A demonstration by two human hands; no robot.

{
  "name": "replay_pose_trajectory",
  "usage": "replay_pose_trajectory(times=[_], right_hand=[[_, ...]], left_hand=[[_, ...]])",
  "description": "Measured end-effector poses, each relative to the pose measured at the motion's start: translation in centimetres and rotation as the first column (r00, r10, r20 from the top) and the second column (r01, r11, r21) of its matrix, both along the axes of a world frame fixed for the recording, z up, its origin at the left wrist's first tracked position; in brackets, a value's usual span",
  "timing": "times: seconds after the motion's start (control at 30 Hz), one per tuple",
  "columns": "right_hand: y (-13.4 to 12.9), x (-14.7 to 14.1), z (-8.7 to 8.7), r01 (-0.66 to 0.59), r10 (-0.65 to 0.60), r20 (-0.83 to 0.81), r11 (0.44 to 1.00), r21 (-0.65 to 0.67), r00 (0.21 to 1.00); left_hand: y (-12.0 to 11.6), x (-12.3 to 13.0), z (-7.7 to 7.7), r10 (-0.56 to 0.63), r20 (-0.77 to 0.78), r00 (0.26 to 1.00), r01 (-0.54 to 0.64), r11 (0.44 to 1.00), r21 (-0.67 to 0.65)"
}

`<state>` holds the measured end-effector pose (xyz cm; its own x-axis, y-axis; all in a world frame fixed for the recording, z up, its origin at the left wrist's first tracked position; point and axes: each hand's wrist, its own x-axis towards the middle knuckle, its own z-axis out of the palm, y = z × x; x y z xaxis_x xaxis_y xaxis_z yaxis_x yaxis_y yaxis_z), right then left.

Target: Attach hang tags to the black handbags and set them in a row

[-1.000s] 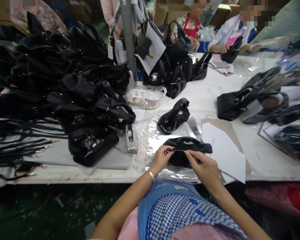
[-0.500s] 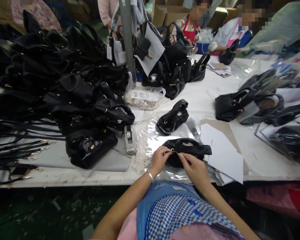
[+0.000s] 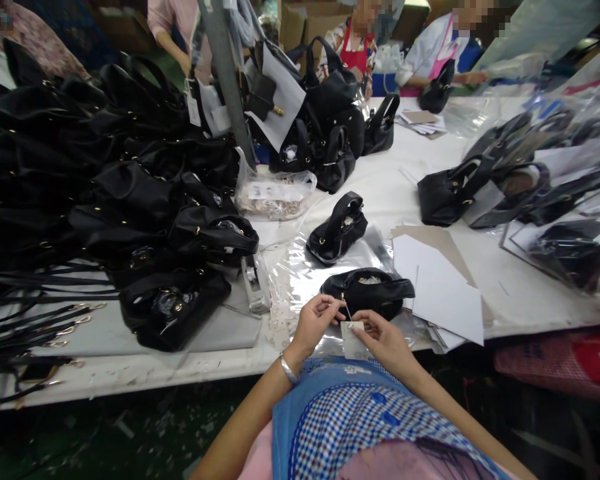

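A small black handbag [image 3: 370,299] lies on clear plastic in front of me, its gold ring facing me. A pale hang tag [image 3: 353,342] hangs by a thin string [image 3: 349,309] at the near side of this bag. My left hand [image 3: 310,325] is closed in a pinch on the string beside the ring; its fingertips partly hide the hold. My right hand [image 3: 389,341] grips the tag's upper right edge between thumb and fingers. Another black handbag [image 3: 337,237] stands just behind with its handle up.
Black handbags [image 3: 130,193] are heaped at left, above straps with gold clips [image 3: 63,327]. A tape dispenser [image 3: 255,287], a plastic bag of small pieces [image 3: 275,193] and white card sheets [image 3: 443,287] lie nearby. Plastic-wrapped bags [image 3: 565,250] sit right; co-workers [image 3: 433,50] stand across the table.
The pale tag now shows below the string, with my right hand on it; earlier both hands pinched at the ring and string. The view has shifted a little.
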<state>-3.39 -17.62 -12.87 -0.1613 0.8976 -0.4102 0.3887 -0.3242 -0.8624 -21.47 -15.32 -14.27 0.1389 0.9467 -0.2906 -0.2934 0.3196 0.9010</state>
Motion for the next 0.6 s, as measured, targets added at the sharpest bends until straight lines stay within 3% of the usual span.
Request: replay_pose_trajectory(times=[0.17,0.33,0.5,0.6], right_hand=[[-0.2,0.3,-0.2,-0.032,0.033,-0.005,0.990,0.138,0.999],[0.2,0.2,-0.6,-0.149,0.139,0.055,0.920,0.362,0.989],[0.3,-0.1,-1.1,-0.092,0.048,0.110,0.892,0.444,0.993],[0.3,-0.2,-1.1,-0.051,-0.040,0.158,0.845,0.533,0.987]], left_hand=[[-0.2,0.2,-0.1,-0.007,-0.014,1.000,0.007,1.000,-0.027],[-0.6,0.3,-0.1,-0.049,-0.163,0.985,0.054,0.998,0.026],[-0.3,0.3,0.3,-0.078,-0.250,0.965,0.089,0.996,0.030],[0.0,0.2,0.6,-0.073,-0.292,0.954,0.091,0.995,0.048]])
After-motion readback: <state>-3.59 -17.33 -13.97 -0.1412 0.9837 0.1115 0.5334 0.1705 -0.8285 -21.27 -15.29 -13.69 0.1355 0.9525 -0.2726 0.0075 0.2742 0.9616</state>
